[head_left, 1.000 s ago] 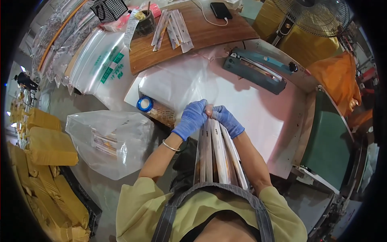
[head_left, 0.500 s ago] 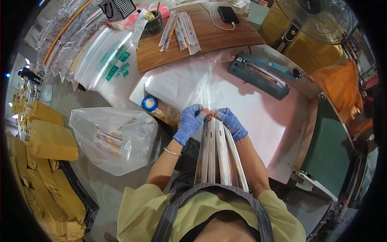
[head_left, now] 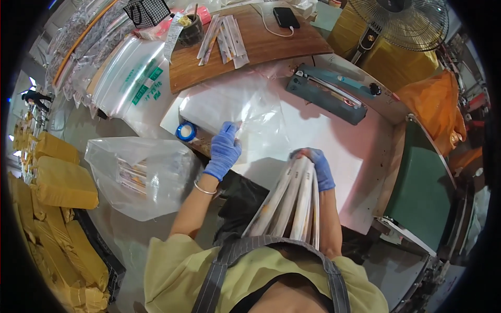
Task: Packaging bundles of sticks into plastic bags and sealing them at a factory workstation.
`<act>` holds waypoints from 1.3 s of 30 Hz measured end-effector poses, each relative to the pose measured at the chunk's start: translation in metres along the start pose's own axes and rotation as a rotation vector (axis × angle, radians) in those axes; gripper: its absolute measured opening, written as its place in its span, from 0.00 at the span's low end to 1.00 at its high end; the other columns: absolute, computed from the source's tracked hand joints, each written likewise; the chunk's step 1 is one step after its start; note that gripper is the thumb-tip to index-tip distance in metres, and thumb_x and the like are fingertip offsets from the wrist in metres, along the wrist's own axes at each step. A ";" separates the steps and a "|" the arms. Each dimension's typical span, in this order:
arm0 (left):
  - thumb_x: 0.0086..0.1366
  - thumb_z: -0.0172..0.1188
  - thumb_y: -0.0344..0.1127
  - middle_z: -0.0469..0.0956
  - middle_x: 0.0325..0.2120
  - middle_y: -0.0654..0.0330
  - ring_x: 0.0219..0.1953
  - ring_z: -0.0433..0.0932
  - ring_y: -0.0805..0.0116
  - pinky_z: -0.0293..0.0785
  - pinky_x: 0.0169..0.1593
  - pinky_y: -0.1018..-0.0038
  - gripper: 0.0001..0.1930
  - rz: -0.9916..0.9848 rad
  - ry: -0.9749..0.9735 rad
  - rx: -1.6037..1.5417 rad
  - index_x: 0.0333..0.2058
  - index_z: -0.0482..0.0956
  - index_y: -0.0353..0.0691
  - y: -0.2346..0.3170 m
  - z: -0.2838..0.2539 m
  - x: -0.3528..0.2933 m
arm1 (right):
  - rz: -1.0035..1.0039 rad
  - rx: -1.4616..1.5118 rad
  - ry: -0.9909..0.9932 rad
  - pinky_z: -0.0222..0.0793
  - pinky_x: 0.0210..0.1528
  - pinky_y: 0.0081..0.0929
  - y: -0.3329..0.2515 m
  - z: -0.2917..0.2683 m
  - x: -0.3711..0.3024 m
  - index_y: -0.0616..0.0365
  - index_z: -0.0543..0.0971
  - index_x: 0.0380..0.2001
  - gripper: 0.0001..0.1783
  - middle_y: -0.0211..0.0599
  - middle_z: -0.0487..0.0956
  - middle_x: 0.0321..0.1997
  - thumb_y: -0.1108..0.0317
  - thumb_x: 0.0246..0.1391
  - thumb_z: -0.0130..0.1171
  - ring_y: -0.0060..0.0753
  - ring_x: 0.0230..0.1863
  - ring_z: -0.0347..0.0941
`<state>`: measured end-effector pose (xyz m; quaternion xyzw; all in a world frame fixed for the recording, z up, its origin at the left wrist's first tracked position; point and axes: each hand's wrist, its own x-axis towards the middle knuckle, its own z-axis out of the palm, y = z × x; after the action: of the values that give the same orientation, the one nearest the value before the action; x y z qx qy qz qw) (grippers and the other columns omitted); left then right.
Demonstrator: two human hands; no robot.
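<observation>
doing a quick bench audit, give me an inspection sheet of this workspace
surface: white table, partly covered by clear plastic sheets.
job's things: bundle of long flat packets upright against the body; clear bag on the table.
clutter: blue tape roll, teal heat sealer, wooden board with loose packets.
grippers: left hand pinches the clear bag; right hand grips the bundle's top; both in blue gloves.
cables: white cable to a phone.
surroundings: fan, yellow bundles, large bag of packets.

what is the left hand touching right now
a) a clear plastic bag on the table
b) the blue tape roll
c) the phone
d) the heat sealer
a: the gloved left hand pinches the clear plastic bag lying on the white table, while the tape roll sits apart beside it.
</observation>
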<state>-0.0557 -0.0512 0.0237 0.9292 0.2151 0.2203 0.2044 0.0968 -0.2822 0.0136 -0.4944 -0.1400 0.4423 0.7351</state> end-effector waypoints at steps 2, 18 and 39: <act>0.49 0.50 0.27 0.66 0.47 0.54 0.27 0.75 0.54 0.71 0.31 0.63 0.25 0.051 -0.075 0.089 0.50 0.63 0.41 0.016 0.004 -0.004 | -0.123 -0.018 -0.037 0.68 0.35 0.23 0.007 -0.016 -0.006 0.66 0.77 0.23 0.13 0.39 0.77 0.25 0.67 0.48 0.50 0.27 0.29 0.72; 0.52 0.47 0.22 0.69 0.48 0.55 0.16 0.70 0.61 0.67 0.16 0.72 0.35 0.364 0.060 -0.084 0.58 0.57 0.64 0.048 0.040 -0.115 | -0.001 -0.037 0.061 0.66 0.46 0.26 0.062 0.039 -0.036 0.58 0.44 0.62 0.38 0.40 0.66 0.48 0.54 0.56 0.48 0.28 0.48 0.65; 0.46 0.50 0.19 0.71 0.24 0.56 0.24 0.68 0.74 0.68 0.29 0.77 0.11 0.553 -0.178 -0.619 0.31 0.64 0.35 0.207 -0.076 0.154 | -0.828 -1.542 0.231 0.65 0.29 0.34 -0.228 0.036 -0.146 0.62 0.71 0.22 0.04 0.46 0.70 0.25 0.77 0.37 0.54 0.48 0.28 0.68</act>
<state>0.0954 -0.1245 0.2334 0.8622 -0.1369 0.2400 0.4246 0.1070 -0.4034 0.2578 -0.8040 -0.4920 -0.1298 0.3076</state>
